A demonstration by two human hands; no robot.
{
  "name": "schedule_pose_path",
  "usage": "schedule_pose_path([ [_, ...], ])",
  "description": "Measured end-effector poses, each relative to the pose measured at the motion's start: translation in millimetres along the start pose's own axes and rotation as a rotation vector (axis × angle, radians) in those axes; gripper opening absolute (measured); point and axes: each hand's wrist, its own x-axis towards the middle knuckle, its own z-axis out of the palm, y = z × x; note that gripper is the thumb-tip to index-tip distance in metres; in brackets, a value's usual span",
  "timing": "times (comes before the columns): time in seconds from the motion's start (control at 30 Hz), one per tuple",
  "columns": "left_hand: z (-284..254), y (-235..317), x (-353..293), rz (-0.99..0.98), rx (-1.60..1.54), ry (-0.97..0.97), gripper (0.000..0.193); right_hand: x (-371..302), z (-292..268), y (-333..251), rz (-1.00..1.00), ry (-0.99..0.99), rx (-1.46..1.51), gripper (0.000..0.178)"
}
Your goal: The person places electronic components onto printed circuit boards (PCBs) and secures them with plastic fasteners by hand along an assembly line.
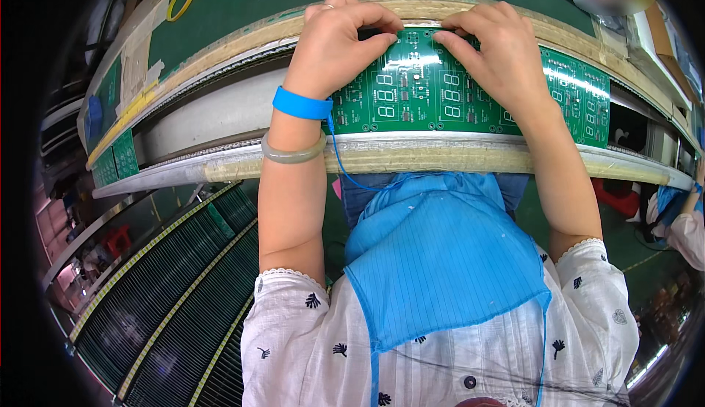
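A green circuit board [418,99] with white printed digit outlines lies across the conveyor rails in front of me. My left hand [338,40] is curled over the board's far left corner, fingers bent down onto its top edge. My right hand [496,47] rests on the board's far edge just right of centre, fingertips pinching at the edge. The two hands nearly meet at the top middle. A blue wrist strap [301,104] with a thin blue cord and a pale green bangle [294,154] sit on my left wrist.
Another green board [584,99] lies to the right on the same rails, and one more [116,159] far left. A yellow tape ring [181,1] lies on the green mat beyond. A rack of stacked green boards [176,304] fills the lower left. Another person's arm [679,223] shows at right.
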Motion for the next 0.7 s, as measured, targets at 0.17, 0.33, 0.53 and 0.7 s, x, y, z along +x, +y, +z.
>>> schedule_pose_path([
  [0.17,1.7,0.8,1.6,0.029,0.043,0.011,0.015,-0.4,-0.8,2.0,-0.004,0.009,0.002,0.022],
  [0.33,1.0,3.9,1.1,0.04,0.111,0.014,0.015,-1.2,-0.9,2.9,0.005,0.002,0.011,0.022],
  [0.53,0.7,11.9,0.8,0.042,0.219,0.019,0.013,-1.9,-1.9,3.0,0.017,0.006,0.006,0.022],
  [0.7,4.0,11.9,0.5,0.055,0.258,0.026,0.012,-2.2,-2.9,3.5,0.028,0.009,0.025,0.022],
])
